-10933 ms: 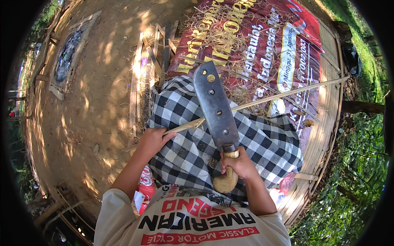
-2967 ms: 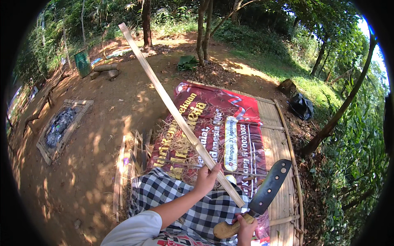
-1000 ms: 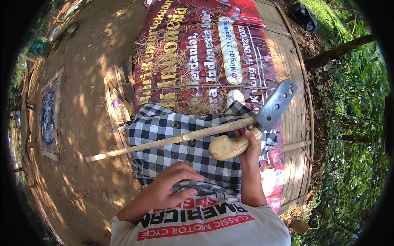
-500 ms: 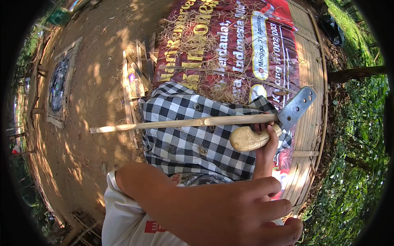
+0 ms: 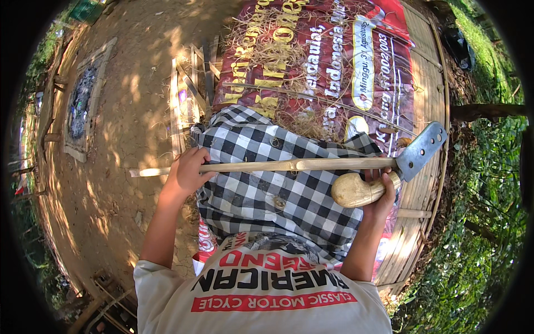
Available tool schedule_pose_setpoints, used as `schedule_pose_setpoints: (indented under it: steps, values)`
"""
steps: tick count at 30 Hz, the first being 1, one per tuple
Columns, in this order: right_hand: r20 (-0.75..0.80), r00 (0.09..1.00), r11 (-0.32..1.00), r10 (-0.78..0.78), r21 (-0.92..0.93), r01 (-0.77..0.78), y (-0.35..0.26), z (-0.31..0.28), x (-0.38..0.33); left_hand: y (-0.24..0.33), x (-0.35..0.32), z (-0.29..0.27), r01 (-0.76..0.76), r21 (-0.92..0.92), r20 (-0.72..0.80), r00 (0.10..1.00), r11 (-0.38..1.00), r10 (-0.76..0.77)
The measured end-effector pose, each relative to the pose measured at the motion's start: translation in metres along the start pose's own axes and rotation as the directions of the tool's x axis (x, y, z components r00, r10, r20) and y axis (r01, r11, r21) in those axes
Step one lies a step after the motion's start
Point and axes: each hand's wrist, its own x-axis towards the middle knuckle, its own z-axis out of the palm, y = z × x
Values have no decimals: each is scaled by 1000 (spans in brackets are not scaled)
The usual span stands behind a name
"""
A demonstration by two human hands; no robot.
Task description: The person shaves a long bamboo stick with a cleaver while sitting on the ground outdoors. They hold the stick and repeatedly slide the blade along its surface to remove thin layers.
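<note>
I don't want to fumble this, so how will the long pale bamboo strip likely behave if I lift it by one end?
The long pale bamboo strip is probably fairly stiff, since it runs nearly straight rightward from the left grip. It's likely light for its length, being so slender. I'd guess it resists rolling, because a raised joint breaks its surface.

A dark red banner carries yellow lettering, white lettering with digits, and a printed pale panel; the person's shirt bears black and red letters.
</note>
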Motion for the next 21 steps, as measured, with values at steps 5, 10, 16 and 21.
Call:
schedule_pose_setpoints:
  steps: [5,10,16,21]
  values:
    - [32,999,999,-12,-36,13,-7,11,2,-17,4,2,-13,59,79,997,998,8]
    - [91,996,995,14,-103,-4,-21,21,11,-32,1,8,-152,-15,297,943,988,150]
    - [61,998,894,-14,-446,40,-38,32,25,-24,-34,29,57,-348,356,931,936,76]
    - [77,996,756,-54,-648,91,-20,58,12,-19,-55,48,82,-441,142,990,894,-21]
